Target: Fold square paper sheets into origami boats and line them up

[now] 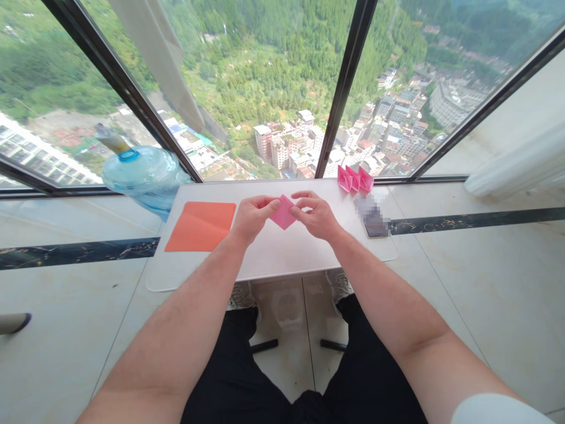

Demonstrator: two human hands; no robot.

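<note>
Above the middle of the white table, a small pink folded paper (283,217) in a diamond shape is held between my two hands. My left hand (256,217) pinches its left corner between thumb and fingers. On the opposite corner, the thumb of my right hand (315,215) presses the paper, with its other fingers raised and curled above. A sheet of orange paper (200,227) lies flat to the left of my left hand. Several folded pink paper pieces (354,178) stand in a row at the table's far right corner.
The white table (269,259) stands against tall windows with dark frames (346,88). A blurred-out phone-like object (375,221) rests on its right edge. Behind the left corner is a large blue water bottle (148,176). My legs and shoes are below the near edge.
</note>
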